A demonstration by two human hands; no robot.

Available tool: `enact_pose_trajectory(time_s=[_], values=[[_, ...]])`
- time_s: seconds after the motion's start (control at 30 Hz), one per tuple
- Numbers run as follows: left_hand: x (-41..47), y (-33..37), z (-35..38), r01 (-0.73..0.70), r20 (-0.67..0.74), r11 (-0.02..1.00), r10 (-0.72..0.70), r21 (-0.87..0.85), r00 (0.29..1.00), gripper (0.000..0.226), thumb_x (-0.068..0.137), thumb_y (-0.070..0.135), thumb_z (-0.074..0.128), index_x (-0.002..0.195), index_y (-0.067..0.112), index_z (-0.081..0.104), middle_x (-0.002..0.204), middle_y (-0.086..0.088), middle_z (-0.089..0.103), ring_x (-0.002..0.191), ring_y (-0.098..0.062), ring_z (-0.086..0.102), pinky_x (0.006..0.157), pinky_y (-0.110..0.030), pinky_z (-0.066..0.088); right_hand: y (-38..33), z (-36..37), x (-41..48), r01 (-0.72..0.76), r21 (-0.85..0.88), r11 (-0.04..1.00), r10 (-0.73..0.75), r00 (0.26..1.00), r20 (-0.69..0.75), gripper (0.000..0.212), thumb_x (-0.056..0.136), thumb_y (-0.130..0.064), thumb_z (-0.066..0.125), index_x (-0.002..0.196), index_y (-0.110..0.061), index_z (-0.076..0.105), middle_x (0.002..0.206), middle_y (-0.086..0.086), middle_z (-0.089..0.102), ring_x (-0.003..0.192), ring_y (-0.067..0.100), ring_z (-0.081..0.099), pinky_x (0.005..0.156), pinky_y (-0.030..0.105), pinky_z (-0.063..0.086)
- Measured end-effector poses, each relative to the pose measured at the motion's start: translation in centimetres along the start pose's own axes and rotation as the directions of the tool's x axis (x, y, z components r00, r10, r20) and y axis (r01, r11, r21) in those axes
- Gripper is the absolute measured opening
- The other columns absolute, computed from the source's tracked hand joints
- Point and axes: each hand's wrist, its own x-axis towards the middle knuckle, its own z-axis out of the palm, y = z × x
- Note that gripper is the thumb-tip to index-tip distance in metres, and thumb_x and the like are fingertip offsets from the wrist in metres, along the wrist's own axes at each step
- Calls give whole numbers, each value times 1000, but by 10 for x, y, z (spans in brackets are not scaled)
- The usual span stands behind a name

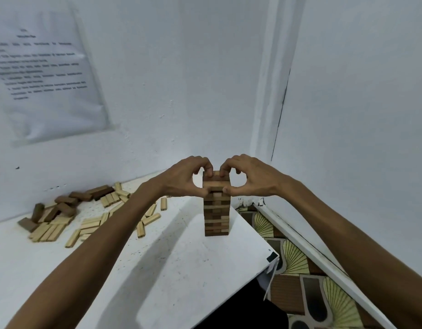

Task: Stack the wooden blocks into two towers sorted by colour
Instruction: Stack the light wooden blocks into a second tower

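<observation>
Apparently left hand, right hand pinch tower top, fingers curled.

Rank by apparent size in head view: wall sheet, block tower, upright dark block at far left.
1. wall sheet
2. block tower
3. upright dark block
Apparent size only; their distances from the camera differ.

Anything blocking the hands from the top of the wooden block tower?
Nothing visible. The left hand and right hand grip the top layers of the tall brown-and-tan wooden block tower; loose wooden blocks lie apart, to its left.
</observation>
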Motion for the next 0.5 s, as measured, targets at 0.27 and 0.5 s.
enact_pose_trajectory(time_s=[0.27, 0.5], values=[[1, -6, 3, 3, 2, 1000, -3, 16, 1000, 41, 69, 45, 75, 103, 33, 56, 100, 24, 55, 95, -8, 48, 80, -30, 44, 2, 3, 1, -12, 13, 1000, 12, 1000, 10, 48, 78, -70, 59, 119, -45, 53, 117, -18, 57, 104, 11, 49, 88, 38, 48], [3, -7, 6, 6, 13, 1000, -6, 26, 1000, 42, 70, 43, 75, 105, 32, 56, 102, 20, 56, 97, -7, 48, 83, -32, 46, 2, 4, 0, -15, 10, 1000, 15, 1000, 11, 50, 77, -71, 57, 119, -43, 54, 116, -19, 57, 102, 10, 49, 89, 40, 48]])
